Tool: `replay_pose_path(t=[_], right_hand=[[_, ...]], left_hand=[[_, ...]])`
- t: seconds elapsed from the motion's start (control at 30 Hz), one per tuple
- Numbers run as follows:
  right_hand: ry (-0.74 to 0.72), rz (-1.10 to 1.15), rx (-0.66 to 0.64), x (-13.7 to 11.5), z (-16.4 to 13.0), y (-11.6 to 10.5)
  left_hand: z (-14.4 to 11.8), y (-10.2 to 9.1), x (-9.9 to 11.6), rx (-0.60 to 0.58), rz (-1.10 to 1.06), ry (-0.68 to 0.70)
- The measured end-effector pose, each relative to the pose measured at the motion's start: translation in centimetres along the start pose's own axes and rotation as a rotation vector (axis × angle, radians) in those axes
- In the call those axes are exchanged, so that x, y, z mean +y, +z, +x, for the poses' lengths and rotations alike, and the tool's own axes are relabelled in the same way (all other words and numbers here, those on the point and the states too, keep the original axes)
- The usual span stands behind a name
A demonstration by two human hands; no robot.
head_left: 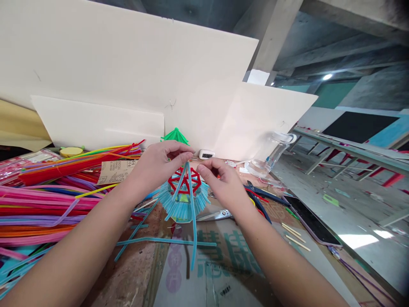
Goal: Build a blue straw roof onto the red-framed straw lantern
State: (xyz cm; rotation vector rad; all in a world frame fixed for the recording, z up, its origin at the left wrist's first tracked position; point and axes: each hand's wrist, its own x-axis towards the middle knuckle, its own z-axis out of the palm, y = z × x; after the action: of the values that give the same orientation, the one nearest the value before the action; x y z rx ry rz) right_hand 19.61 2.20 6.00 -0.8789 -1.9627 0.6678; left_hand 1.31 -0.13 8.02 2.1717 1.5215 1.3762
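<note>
Both hands raised over the bench (223,273), working on a small pipe-cleaner lantern (183,196): red frame on top, blue fringe skirt below. It is held up between the hands, just above the bench, in the middle of the view.

Risks, as I judge them:
- Blue pipe cleaner strands (192,221) hang long and loose from the top. A tug on one could bend the red frame or pull the fringe askew.
- The pinch at the apex looks light. If the fingers slip, the bundle may spring apart.
- Scissors (214,215) lie just behind and under the lantern, near the right hand; a dangling strand could snag there.
- Phone (311,221) sits near the bench edge at right, and wooden sticks (295,236) lie loose beside it.

Pose:
- Left hand (156,164): forearm in from lower left, wrist bent, grip pinched together on the strand tips at the top.
- Right hand (223,181): forearm in from lower right, thumb and forefinger closed at the same apex; whether they actually clamp a strand I cannot tell.

Pile of coloured pipe cleaners (47,200) at left; clear bottle (271,155) at right rear; green paper umbrella (175,135) against the white board.
</note>
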Motion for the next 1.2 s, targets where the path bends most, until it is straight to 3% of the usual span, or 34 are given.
replay_pose_path(t=[0.2, 0.33, 0.5, 0.73, 0.97, 1.2], right_hand=[[-0.007, 0.009, 0.039, -2.2, -0.7, -3.4], [-0.016, -0.048, 0.014, -3.5, -1.0, -4.5], [-0.03, -0.13, -0.026, -2.6, 0.4, -5.0], [0.049, -0.227, -0.024, 0.2, 1.4, -6.4], [-0.011, -0.232, 0.007, -0.3, 0.5, -6.2], [-0.016, -0.261, -0.018, -0.6, 0.3, -6.1]], left_hand=[[-0.3, -0.4, 0.7, 0.036, 0.045, -0.007], [-0.6, -1.1, 1.2, 0.084, 0.134, -0.004], [-1.7, -1.1, 1.2, 0.061, 0.271, 0.046], [-5.3, 0.7, 0.5, 0.021, 0.353, 0.189], [-7.3, 2.8, 1.3, -0.011, 0.486, 0.215], [-7.5, 4.0, 1.0, -0.06, 0.564, 0.193]])
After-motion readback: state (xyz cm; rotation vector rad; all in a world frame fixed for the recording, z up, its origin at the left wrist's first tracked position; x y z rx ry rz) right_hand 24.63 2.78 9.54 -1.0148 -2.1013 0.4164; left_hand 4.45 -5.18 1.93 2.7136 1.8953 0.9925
